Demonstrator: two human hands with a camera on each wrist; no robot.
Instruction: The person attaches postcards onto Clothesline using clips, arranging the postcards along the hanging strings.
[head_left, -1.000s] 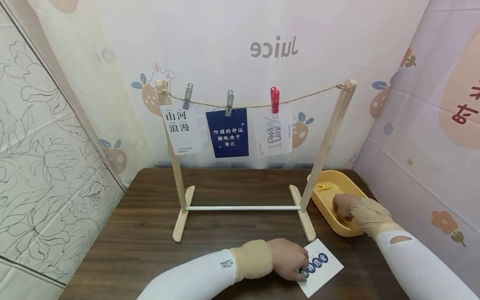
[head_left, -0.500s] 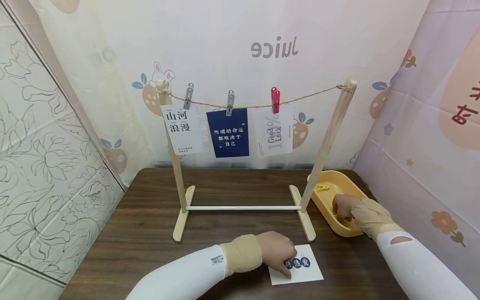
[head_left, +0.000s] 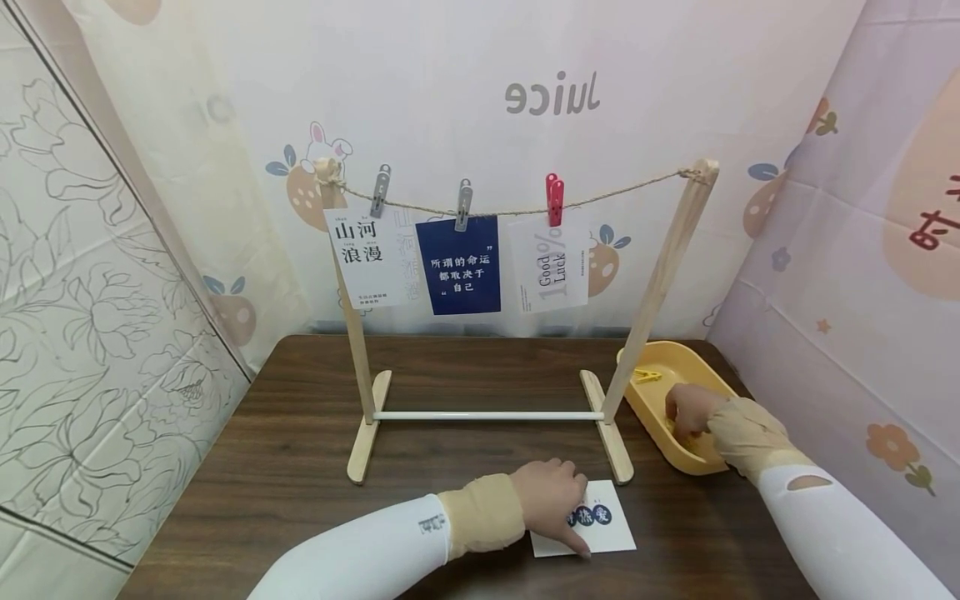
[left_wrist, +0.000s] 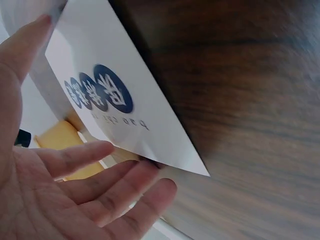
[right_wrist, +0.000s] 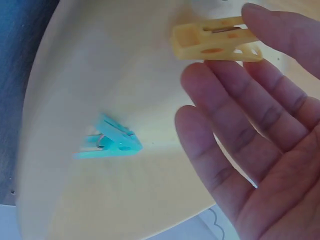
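Note:
My left hand (head_left: pixel 551 504) lies over a white card (head_left: pixel 611 533) with blue round characters on the table. In the left wrist view its thumb tip meets one edge of the card (left_wrist: pixel 85 40) and its loosely extended fingers reach along another edge. My right hand (head_left: pixel 693 408) is down in a yellow tray (head_left: pixel 675 362). Thumb and fingertips there pinch a yellow clothespin (right_wrist: pixel 215 42), clear in the right wrist view. A teal clothespin (right_wrist: pixel 112 140) lies in the tray beside it. Another yellow clothespin (head_left: pixel 647 376) rests at the tray's far end.
A wooden stand with a right post (head_left: pixel 660 283) holds a sagging twine (head_left: pixel 615 193). Grey clothespins (head_left: pixel 464 204) and a red one (head_left: pixel 555 200) hold a white card (head_left: pixel 360 275), a navy card (head_left: pixel 461 275) and a pale card (head_left: pixel 547 275). A white crossbar (head_left: pixel 487 415) joins the feet.
My left hand has slid the white card leftward and turned it so that it lies squarer to the table's front, then shifted it slightly more. My right hand has stayed in the tray.

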